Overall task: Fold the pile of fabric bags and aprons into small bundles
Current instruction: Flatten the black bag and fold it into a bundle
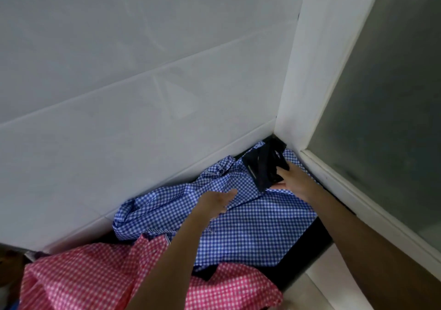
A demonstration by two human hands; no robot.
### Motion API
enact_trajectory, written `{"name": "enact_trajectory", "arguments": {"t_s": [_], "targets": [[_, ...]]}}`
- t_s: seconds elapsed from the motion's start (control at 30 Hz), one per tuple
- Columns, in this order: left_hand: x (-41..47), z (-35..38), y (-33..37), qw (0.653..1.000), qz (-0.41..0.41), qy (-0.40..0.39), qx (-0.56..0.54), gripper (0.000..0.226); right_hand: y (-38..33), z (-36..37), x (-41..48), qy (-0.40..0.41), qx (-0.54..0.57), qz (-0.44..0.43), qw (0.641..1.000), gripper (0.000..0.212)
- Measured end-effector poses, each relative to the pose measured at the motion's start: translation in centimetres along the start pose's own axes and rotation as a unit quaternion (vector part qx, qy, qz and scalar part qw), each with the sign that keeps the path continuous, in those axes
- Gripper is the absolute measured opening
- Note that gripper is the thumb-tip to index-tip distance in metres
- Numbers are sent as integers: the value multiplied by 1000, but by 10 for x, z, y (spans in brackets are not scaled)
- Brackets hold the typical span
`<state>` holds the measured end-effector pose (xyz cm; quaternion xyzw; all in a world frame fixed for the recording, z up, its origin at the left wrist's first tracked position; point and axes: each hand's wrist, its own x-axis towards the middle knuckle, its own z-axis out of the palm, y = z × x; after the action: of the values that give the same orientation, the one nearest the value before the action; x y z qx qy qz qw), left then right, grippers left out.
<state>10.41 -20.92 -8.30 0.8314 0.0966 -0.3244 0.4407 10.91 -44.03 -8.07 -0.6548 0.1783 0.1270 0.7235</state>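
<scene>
The pink checked cloth (83,274) lies crumpled at the near left, and beside it the blue checked cloth (250,226) is spread loose on the dark counter (312,235) against the tiled wall. The left hand (219,202) hovers over the blue cloth with its fingers relaxed, holding nothing. Further right, the right hand (296,181) grips a small dark folded bundle (265,166) in the corner. The step looks like parking that bundle, so next both hands need to flatten the blue cloth for folding.

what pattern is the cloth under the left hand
The cloth is a blue-and-white gingham check, seen best in the head view.
</scene>
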Motion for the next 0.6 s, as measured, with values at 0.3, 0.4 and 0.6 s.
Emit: {"name": "enact_trajectory", "arguments": {"t_s": [0.3,0.4,0.6], "targets": [[-57,24,70,870,209,-72,-441,42,-23,15,-64,-62,105,-39,992,57],[-68,23,80,852,211,-55,-477,37,-28,-5,-69,-52,206,-163,963,32],[-78,9,100,799,216,-3,-560,43,-57,-33,-99,-98,362,-151,915,30]]}}
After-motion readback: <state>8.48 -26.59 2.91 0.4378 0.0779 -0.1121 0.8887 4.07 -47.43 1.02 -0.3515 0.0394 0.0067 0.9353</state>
